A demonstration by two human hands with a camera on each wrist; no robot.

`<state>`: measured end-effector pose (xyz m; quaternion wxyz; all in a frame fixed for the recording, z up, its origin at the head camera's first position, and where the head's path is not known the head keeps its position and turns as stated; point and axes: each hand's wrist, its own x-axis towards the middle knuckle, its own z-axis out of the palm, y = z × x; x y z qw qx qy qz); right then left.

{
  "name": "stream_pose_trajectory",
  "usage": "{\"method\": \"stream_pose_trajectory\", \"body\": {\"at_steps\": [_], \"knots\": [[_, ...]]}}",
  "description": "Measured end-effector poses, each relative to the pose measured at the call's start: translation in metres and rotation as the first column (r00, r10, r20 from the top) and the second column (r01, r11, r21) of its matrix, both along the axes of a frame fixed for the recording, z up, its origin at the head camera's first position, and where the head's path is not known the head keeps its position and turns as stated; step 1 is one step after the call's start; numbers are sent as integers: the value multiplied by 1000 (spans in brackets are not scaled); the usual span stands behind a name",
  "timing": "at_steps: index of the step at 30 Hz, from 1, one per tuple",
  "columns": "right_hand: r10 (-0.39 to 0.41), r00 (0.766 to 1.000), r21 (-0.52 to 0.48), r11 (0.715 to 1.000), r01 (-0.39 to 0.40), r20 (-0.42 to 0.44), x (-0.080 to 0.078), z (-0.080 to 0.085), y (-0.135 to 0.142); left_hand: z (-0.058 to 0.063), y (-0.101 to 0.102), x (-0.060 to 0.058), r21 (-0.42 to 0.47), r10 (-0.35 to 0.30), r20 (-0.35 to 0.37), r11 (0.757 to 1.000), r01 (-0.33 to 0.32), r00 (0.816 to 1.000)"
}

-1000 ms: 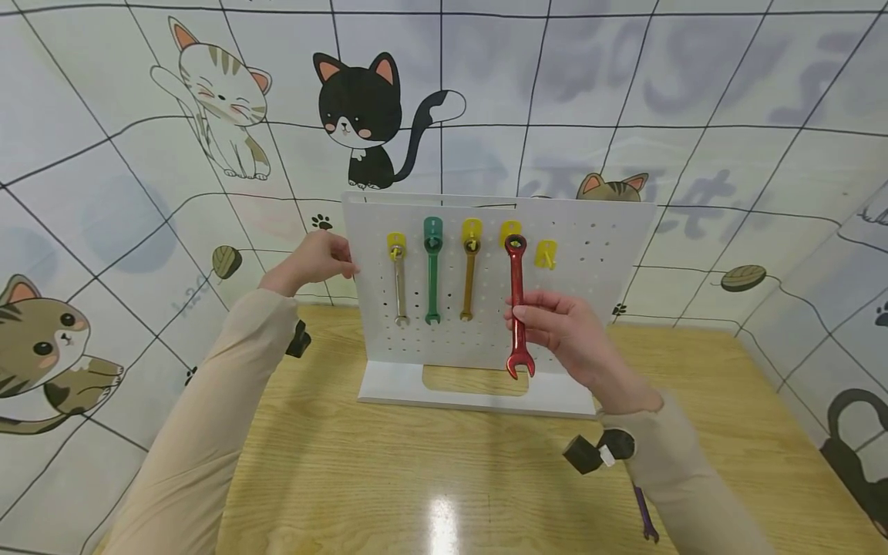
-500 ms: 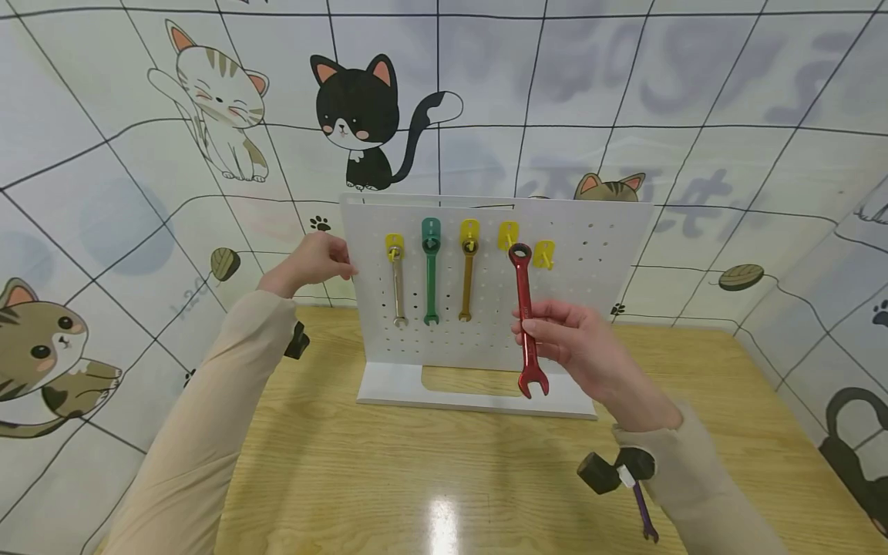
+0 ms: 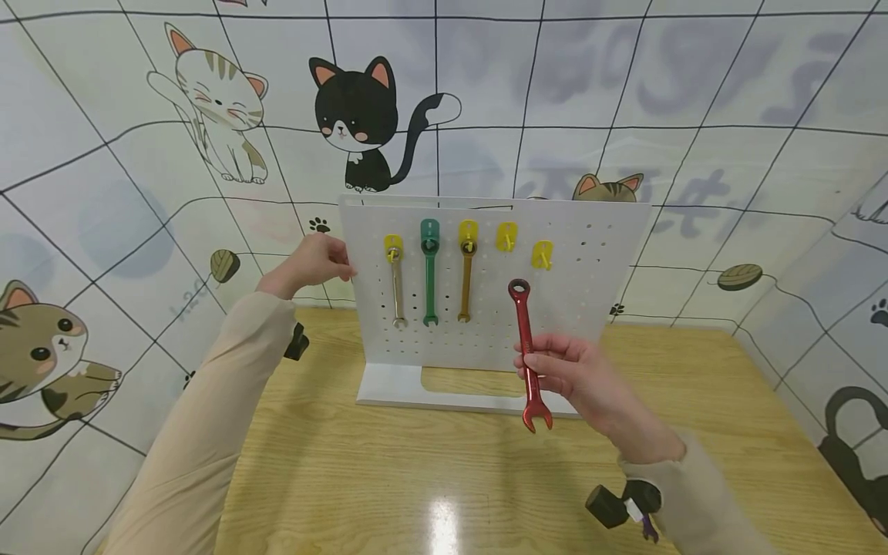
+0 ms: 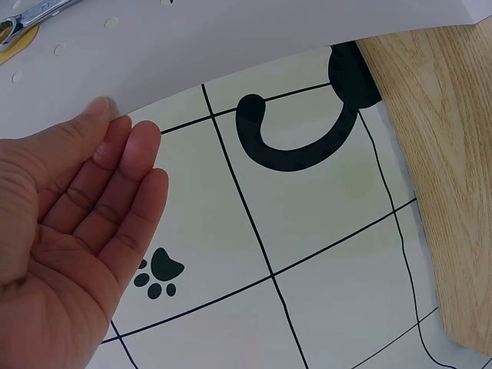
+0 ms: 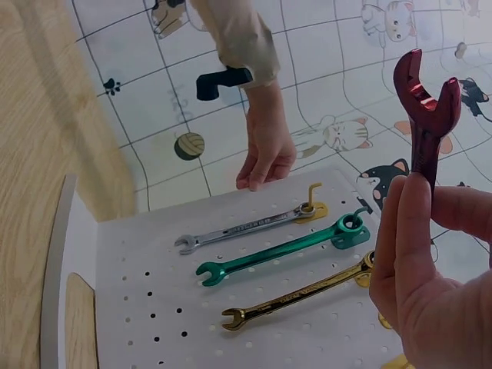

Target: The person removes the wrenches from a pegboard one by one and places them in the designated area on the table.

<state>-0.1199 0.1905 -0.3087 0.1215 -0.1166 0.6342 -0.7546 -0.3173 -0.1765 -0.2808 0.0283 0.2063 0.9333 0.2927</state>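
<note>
In the head view my right hand [image 3: 572, 374] pinches a red combination wrench [image 3: 522, 316] by its shaft, ring end up, in front of the pegboard. The wrench's open end [image 5: 430, 104] shows above my fingers in the right wrist view. My left hand [image 3: 315, 260] pinches the left edge of the white pegboard [image 3: 576, 308], thumb on the front. On the board's hooks hang a silver wrench [image 3: 398, 291], a green wrench [image 3: 430, 285] and a gold wrench [image 3: 466, 284]. Two yellow hooks [image 3: 507, 237] to their right bear nothing.
The pegboard stands on a white base [image 3: 395, 384] on a wooden table [image 3: 388, 478]. A purple wrench [image 3: 649, 529] lies at the front right, mostly hidden behind my right wrist's camera [image 3: 617, 505]. A cat-printed sheet [image 3: 486, 77] closes off the back and sides.
The red wrench has come off the fourth hook, down and toward me, in my right hand. My left hand keeps its place at the board's edge.
</note>
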Motion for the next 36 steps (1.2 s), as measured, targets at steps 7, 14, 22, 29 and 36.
{"method": "stream_pose_trajectory", "body": {"at_steps": [7,14,22,29,36], "knots": [[-22,999,34,999,21,31,6,-11,2,0,0,0,0,1,7,1000,-1,1000],[-19,999,34,999,18,46,9,-22,7,1,1,0,-1,2,9,1000,-2,1000],[-40,996,77,996,34,83,13,-28,10,-1,0,-2,-4,-4,-8,1000,4,1000],[-41,997,82,996,36,68,16,-39,17,-1,1,-1,6,-2,-7,1000,2,1000],[-41,995,92,995,32,92,23,-52,29,-1,0,-1,8,-4,-7,1000,4,1000]]}}
